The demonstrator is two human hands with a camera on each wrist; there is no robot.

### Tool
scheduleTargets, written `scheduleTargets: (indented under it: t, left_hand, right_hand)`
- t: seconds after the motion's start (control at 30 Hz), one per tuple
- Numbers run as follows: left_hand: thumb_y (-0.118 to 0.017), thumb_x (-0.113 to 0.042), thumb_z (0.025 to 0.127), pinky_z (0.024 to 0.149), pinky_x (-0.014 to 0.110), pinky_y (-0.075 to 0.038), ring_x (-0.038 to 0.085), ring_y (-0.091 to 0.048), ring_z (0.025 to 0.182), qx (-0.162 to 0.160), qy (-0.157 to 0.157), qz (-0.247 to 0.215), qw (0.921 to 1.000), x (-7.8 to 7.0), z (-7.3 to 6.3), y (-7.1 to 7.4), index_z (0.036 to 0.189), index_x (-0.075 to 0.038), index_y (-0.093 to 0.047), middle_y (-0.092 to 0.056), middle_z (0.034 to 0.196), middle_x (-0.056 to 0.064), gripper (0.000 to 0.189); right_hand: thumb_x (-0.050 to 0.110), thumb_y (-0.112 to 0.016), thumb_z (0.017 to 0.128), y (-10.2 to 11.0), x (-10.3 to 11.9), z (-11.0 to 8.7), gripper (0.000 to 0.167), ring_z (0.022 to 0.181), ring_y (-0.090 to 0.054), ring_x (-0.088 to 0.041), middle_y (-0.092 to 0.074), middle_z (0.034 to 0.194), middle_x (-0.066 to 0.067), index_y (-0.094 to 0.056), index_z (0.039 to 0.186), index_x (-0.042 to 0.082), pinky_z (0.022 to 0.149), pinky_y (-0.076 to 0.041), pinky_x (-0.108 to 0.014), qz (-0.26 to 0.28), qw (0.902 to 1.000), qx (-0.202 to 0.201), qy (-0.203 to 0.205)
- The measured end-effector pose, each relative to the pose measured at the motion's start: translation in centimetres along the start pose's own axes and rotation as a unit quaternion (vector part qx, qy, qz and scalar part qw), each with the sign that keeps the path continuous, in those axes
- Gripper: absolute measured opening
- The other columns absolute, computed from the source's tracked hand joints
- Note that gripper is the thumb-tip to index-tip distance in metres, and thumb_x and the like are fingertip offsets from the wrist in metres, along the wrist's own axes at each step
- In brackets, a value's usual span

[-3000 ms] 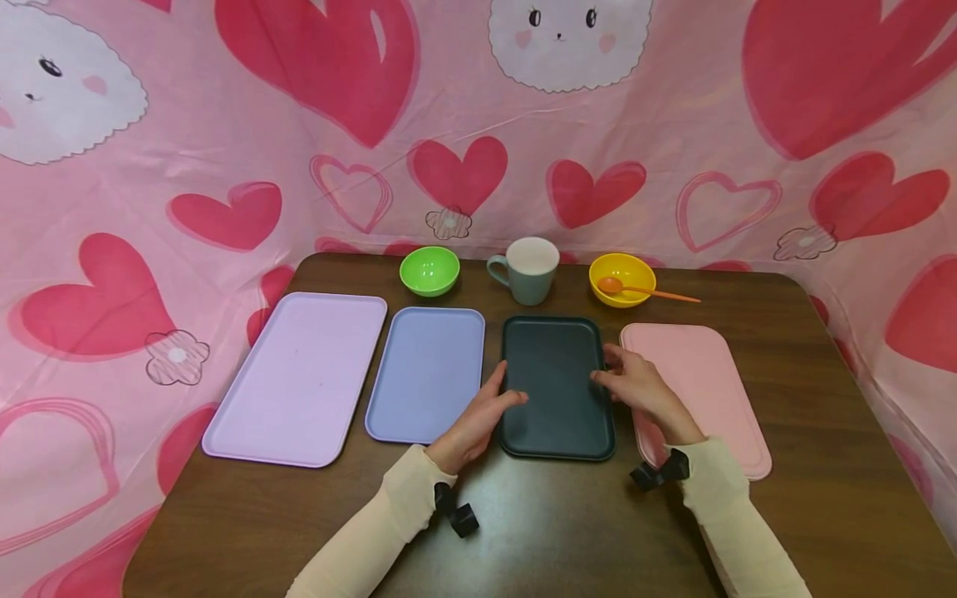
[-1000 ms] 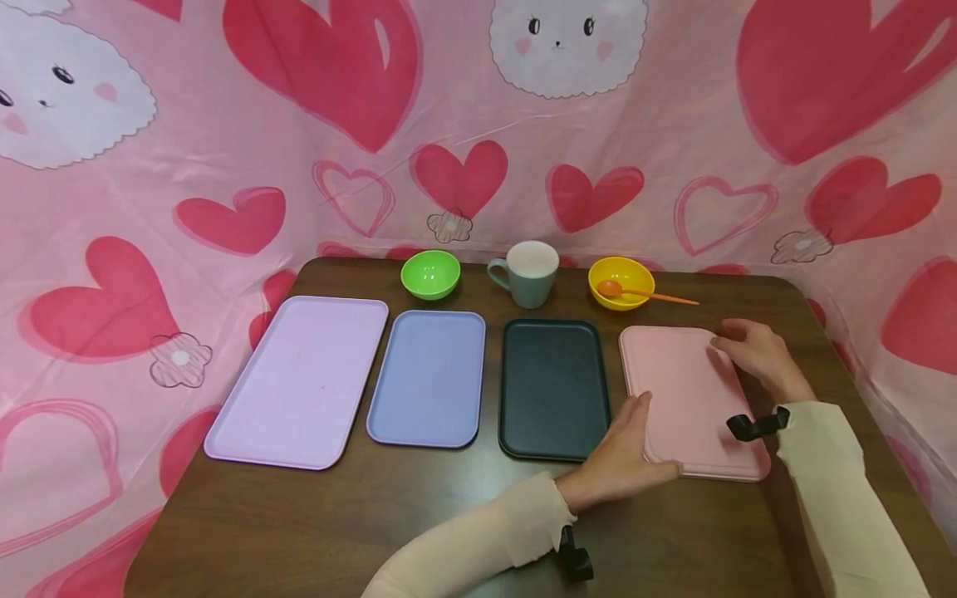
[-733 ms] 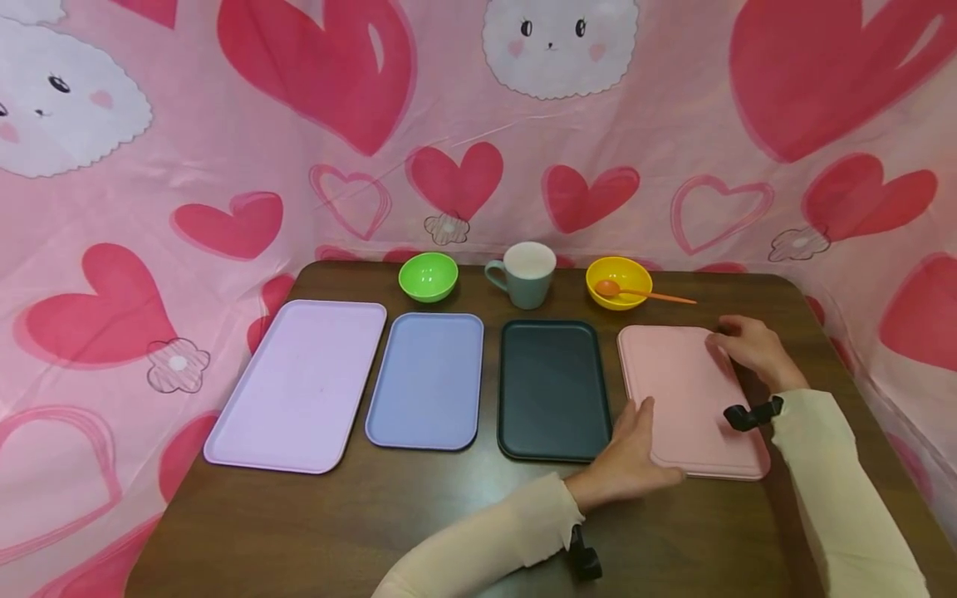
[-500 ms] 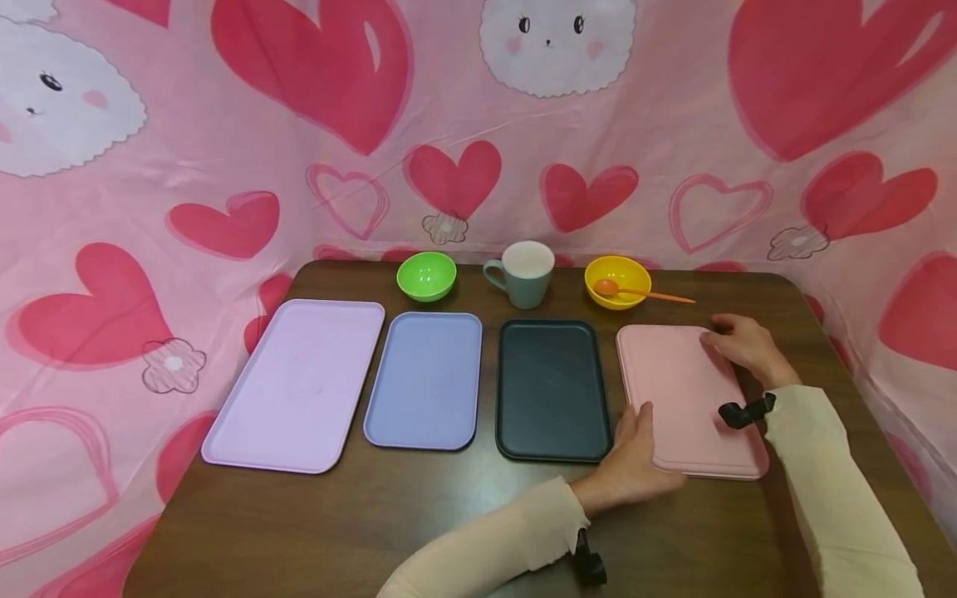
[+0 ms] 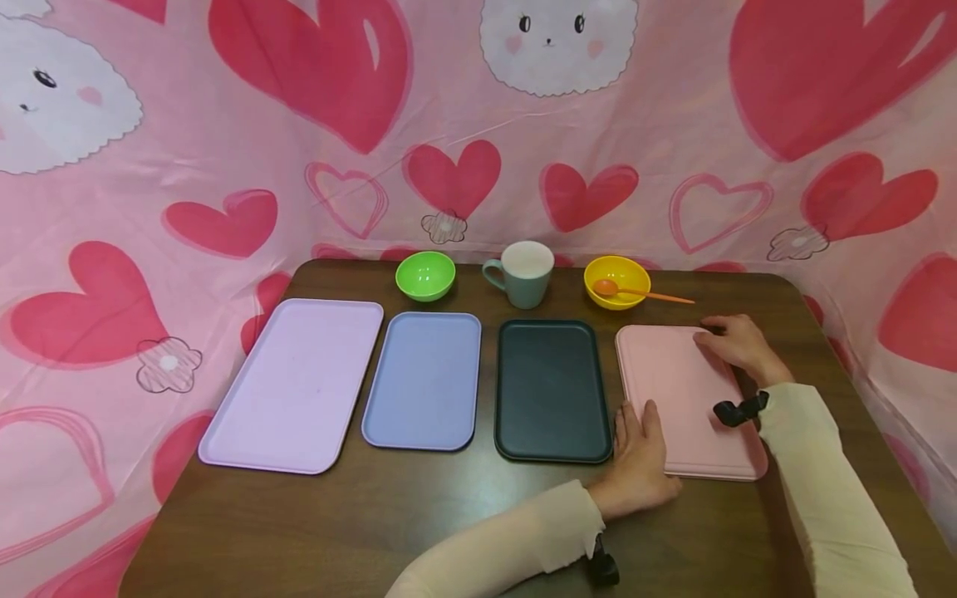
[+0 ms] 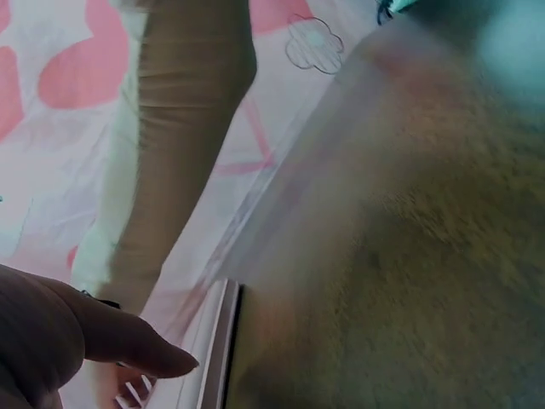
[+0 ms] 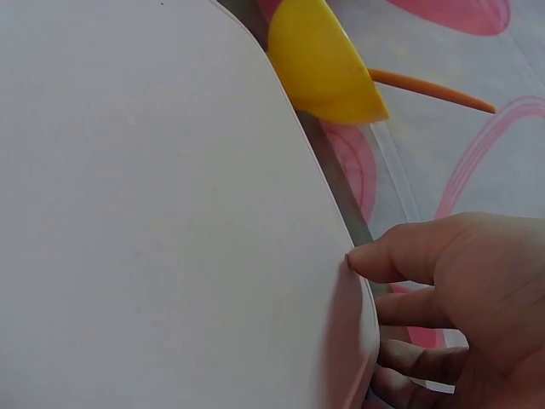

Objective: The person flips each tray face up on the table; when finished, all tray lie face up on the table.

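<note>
A pink tray (image 5: 676, 382), apparently stacked on another, lies flat at the right end of a tray row. At its near left corner is my left hand (image 5: 637, 469), fingers extended along the left edge and thumb by the near edge. The left wrist view shows the left thumb (image 6: 149, 345) beside the tray rim (image 6: 217, 341). My right hand (image 5: 742, 342) touches the far right corner. In the right wrist view, its thumb (image 7: 383, 256) meets the tray's rim and the other fingers run straight against the side; their tips are partly hidden.
Left of the pink tray lie a dark green tray (image 5: 553, 390), a blue tray (image 5: 424, 382) and a larger lilac tray (image 5: 292, 386). Behind them stand a green bowl (image 5: 426, 278), a grey-blue mug (image 5: 527, 278) and a yellow bowl (image 5: 609, 295) with an orange spoon (image 5: 661, 296).
Both hands have left the dark green tray for the pink one. Lately the left hand has edged right against its corner, and the right hand has slid left along the far edge.
</note>
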State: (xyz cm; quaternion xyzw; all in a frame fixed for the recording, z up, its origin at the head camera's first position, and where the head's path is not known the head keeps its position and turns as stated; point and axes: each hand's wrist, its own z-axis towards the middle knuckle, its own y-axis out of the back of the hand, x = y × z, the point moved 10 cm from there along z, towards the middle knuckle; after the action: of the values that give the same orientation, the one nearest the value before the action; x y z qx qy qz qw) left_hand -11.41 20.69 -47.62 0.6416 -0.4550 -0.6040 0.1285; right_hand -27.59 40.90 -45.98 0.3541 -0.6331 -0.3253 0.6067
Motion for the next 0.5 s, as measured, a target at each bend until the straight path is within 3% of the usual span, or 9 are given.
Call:
scheduleTargets:
  t: [0.3, 0.5]
  left_hand:
    - [-0.082, -0.013, 0.071, 0.121, 0.034, -0.032, 0.033, -0.019, 0.155, -0.017, -0.007, 0.073, 0.9972, -0.14, -0.19, -0.66, 0.158, -0.017, -0.018, -0.016, 0.166, 0.020, 0.108]
    - [-0.080, -0.023, 0.078, 0.120, 0.032, -0.035, 0.037, -0.024, 0.153, -0.041, -0.023, 0.142, 0.9888, -0.49, -0.26, -0.81, 0.157, -0.014, -0.019, -0.022, 0.163, 0.024, 0.100]
  right_hand:
    - [0.020, -0.056, 0.097, -0.11, 0.35, -0.15, 0.044, 0.119, -0.049, -0.059, -0.055, 0.125, -0.045, -0.060, 0.122, -0.016, 0.102, -0.037, -0.067, -0.001, 0.9997, -0.008, 0.021]
    - [0.021, -0.055, 0.098, 0.03, -0.11, -0.36, 0.044, 0.119, -0.047, -0.059, -0.054, 0.125, -0.044, -0.060, 0.121, -0.016, 0.102, -0.036, -0.066, 0.006, 0.9999, -0.009, 0.007]
